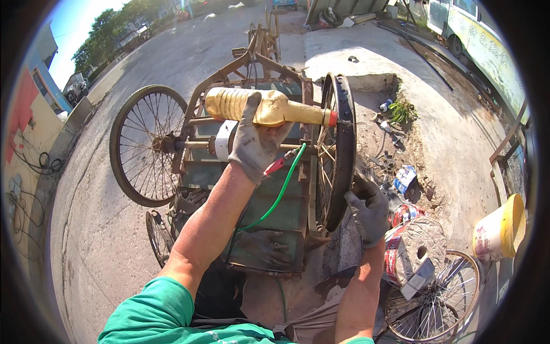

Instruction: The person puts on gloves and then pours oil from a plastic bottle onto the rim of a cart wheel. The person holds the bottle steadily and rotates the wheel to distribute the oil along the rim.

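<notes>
My left hand (252, 143), in a grey work glove, is closed around a dirty yellow plastic bottle (275, 108). The bottle lies nearly level, and its long neck points right so that the red tip meets the upright spoked wheel (345, 143). My right hand (369, 213), gloved too, grips the lower near edge of that wheel. The wheel sits on the right side of an upturned rusty cart frame (302, 189) with green panels. Just below my left hand are a pinkish-red handle (275, 165) and a green hose (285, 188) that curves down across the panels.
A second spoked wheel (146, 146) stands at the frame's left. On the right lie a loose wheel rim (475, 286), a round stone-like block (432, 235) and a yellow-lidded bucket (498, 232). Rubble and litter (405, 179) fill a broken hollow in the concrete.
</notes>
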